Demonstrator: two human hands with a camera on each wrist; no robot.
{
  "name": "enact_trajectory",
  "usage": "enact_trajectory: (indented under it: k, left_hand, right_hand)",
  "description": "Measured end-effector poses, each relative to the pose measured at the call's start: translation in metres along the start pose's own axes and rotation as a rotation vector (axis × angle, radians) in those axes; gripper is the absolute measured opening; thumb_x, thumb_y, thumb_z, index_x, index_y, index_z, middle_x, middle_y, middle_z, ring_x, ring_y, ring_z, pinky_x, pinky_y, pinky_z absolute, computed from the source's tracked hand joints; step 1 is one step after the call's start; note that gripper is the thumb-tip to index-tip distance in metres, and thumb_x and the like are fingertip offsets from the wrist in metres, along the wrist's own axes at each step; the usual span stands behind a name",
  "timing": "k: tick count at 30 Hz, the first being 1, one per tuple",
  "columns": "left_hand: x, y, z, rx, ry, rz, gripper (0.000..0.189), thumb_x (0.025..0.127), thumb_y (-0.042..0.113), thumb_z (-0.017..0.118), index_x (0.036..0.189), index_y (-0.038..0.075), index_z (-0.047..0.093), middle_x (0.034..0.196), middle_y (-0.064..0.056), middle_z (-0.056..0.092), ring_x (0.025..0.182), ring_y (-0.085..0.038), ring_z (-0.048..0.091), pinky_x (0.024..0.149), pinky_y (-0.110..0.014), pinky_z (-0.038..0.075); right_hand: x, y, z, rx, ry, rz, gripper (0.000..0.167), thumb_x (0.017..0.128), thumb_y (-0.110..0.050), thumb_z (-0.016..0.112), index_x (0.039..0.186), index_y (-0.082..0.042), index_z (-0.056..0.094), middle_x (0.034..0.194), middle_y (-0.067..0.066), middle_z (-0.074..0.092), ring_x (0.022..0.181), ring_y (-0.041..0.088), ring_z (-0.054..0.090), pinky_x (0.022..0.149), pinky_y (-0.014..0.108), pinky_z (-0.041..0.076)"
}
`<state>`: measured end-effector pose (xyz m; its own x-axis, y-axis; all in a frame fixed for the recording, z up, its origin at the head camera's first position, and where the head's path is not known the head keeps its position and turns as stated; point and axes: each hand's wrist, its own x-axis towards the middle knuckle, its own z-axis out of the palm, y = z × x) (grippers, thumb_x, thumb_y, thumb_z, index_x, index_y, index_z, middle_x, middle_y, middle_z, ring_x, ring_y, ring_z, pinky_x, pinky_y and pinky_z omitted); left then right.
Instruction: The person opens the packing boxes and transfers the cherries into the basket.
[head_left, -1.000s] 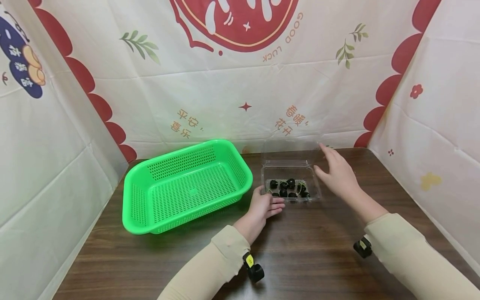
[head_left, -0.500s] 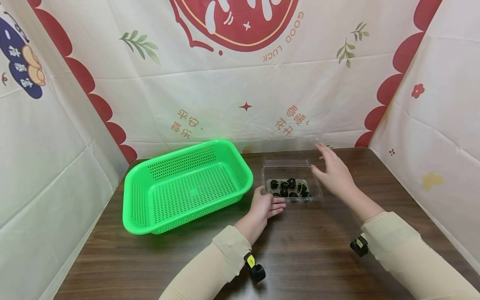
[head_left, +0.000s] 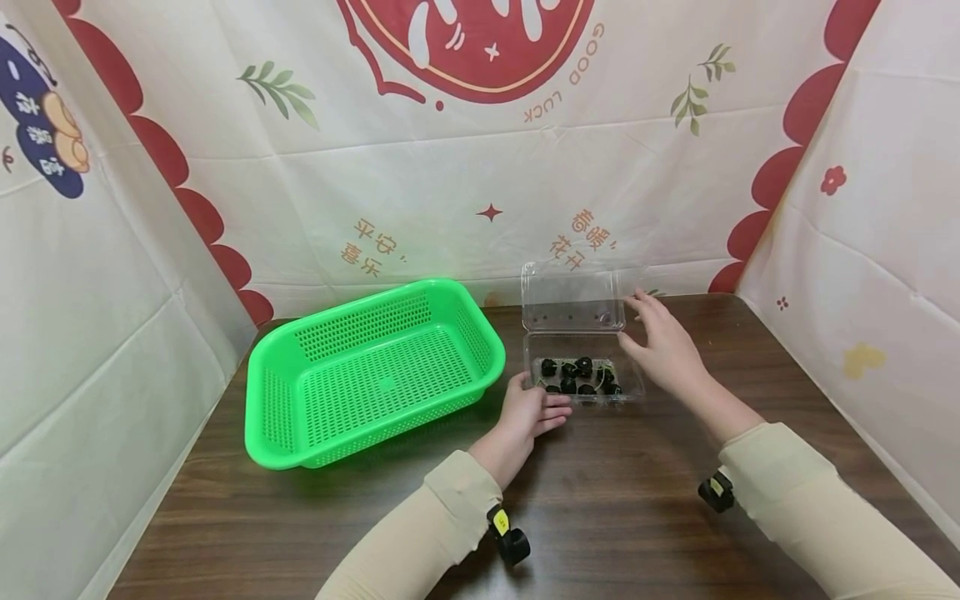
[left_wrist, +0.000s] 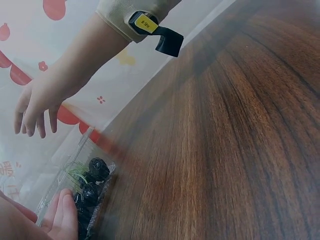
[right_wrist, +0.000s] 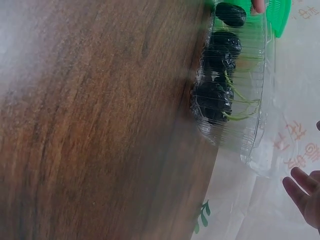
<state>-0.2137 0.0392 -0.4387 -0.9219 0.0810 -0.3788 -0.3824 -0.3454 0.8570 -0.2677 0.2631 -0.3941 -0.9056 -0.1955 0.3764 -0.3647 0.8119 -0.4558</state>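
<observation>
A clear plastic box (head_left: 636,385) with several dark cherries (head_left: 567,385) on green stems stands on the table; its hinged lid (head_left: 573,292) is raised at the back. My left hand (head_left: 521,417) rests at the box's front left corner, thumb by the left side and straight fingers along the front wall. To the right of the lid is my right hand (head_left: 663,346), fingers loosely spread and nothing in its grasp. In the right wrist view its fingers (right_wrist: 305,192) show apart from the lid's edge. The left wrist view has the right hand (left_wrist: 45,100) above the box.
A green plastic basket (head_left: 386,454) with perforated walls, nothing in it, stands left of the box. The brown wooden table (head_left: 622,508) ends at a printed cloth (head_left: 420,175) hanging behind. More cloth closes off both sides.
The lid's top edge has risen in the head view and the lid shows more plainly. My right hand has shifted slightly left. The left hand and the basket stay put.
</observation>
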Motion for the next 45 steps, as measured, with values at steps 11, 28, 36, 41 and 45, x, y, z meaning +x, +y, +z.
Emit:
enact_trajectory:
  k: [11, 28, 36, 41, 45]
  left_hand:
    - [-0.005, 0.000, -0.003, 0.023, -0.021, -0.007, 0.065, 0.092, -0.004, 0.037, 0.153, 0.004, 0.016, 0.100, -0.027, 0.069, 0.085, -0.036, 0.070, 0.076, -0.044, 0.056]
    - [-0.013, 0.003, -0.022, 0.154, -0.006, 0.034, 0.059, 0.096, 0.006, 0.046, 0.151, 0.004, 0.024, 0.107, -0.027, 0.067, 0.078, -0.031, 0.071, 0.069, -0.039, 0.057]
    - [-0.016, 0.005, -0.035, 0.254, 0.002, 0.055, 0.056, 0.091, 0.003, 0.047, 0.145, 0.004, 0.035, 0.109, -0.024, 0.066, 0.065, -0.018, 0.065, 0.062, -0.033, 0.056]
    - [-0.018, 0.006, -0.042, 0.337, 0.009, 0.090, 0.053, 0.089, 0.003, 0.047, 0.142, 0.003, 0.040, 0.104, -0.023, 0.066, 0.062, -0.016, 0.061, 0.060, -0.032, 0.055]
    - [-0.021, 0.006, -0.048, 0.453, -0.017, 0.150, 0.046, 0.087, 0.003, 0.048, 0.133, 0.001, 0.050, 0.102, -0.022, 0.066, 0.071, -0.026, 0.065, 0.061, -0.035, 0.054]
  right_hand:
    - [-0.005, -0.006, 0.006, -0.052, -0.025, -0.111, 0.037, 0.089, -0.012, 0.063, 0.123, 0.004, 0.060, 0.125, 0.022, 0.055, 0.115, 0.040, 0.051, 0.097, 0.055, 0.037]
    - [-0.015, -0.023, 0.009, -0.104, -0.122, -0.151, 0.029, 0.091, -0.016, 0.065, 0.116, -0.002, 0.067, 0.122, 0.019, 0.061, 0.119, 0.040, 0.050, 0.100, 0.055, 0.036]
    - [-0.018, -0.029, 0.016, -0.118, -0.170, -0.152, 0.025, 0.090, -0.015, 0.066, 0.113, -0.003, 0.069, 0.109, 0.012, 0.065, 0.098, 0.029, 0.059, 0.086, 0.049, 0.045]
    - [-0.019, -0.034, 0.020, -0.124, -0.179, -0.170, 0.023, 0.090, -0.013, 0.065, 0.111, -0.003, 0.069, 0.108, 0.011, 0.066, 0.103, 0.031, 0.059, 0.088, 0.050, 0.045]
    - [-0.018, -0.037, 0.024, -0.140, -0.201, -0.145, 0.025, 0.091, -0.015, 0.066, 0.112, -0.003, 0.069, 0.112, 0.014, 0.065, 0.108, 0.033, 0.058, 0.091, 0.052, 0.044]
